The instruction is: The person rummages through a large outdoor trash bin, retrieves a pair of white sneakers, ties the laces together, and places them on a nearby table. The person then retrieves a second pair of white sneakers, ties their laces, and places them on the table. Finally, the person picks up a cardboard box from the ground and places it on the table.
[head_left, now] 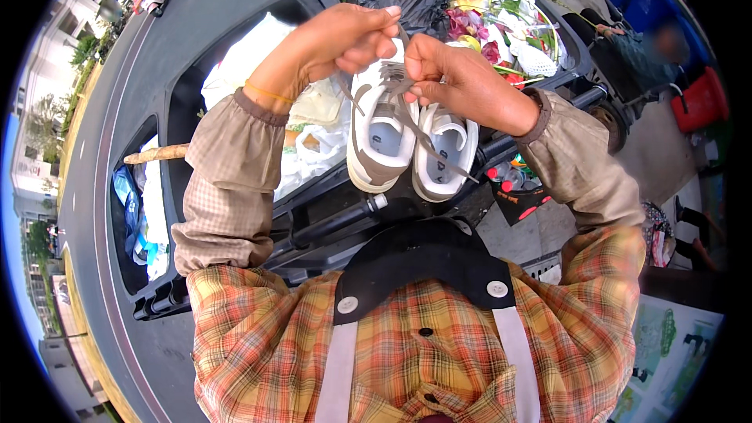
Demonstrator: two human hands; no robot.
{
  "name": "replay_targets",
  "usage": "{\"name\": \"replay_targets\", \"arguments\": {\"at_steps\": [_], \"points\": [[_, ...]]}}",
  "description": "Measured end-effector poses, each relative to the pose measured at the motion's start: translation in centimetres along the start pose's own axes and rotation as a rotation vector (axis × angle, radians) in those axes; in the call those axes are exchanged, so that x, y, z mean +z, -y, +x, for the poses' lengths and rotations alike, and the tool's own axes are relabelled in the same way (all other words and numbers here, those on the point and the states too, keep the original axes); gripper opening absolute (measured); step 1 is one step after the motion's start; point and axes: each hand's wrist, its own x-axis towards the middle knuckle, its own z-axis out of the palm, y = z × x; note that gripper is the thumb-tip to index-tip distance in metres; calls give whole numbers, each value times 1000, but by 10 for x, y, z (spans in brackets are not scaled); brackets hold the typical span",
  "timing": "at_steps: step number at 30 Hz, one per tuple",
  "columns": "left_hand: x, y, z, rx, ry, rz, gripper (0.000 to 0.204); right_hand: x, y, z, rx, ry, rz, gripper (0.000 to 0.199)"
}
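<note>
Nearest the camera is the person's orange plaid shirt (pixel 395 345), with a black bib (pixel 427 258) across its upper part. Beyond it, a pair of white shoes (pixel 361 137) sits side by side above the dark bins (pixel 188 98), toes away from the body; whether they rest on a rim or hang by the lace cannot be told. The left hand (pixel 345 41) pinches the grey-brown lace (pixel 425 141) high over the toes, while the right hand (pixel 468 84) closes on it nearer the shoes. The lace looks flat, soft and limp — likely easy to grip but quick to slip or twist, so fingertips suit it best. The shoes look fairly light, with pliable uppers and firmer soles; the heel collars or sole edges should offer the surest hold — neither seems fragile.
</note>
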Motion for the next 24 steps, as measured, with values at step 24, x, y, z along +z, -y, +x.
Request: {"name": "replay_targets", "arguments": {"at_steps": [24], "points": [[42,64,-5,568,-170,394,34,-18,-2,-6,250,27,504,25]]}}
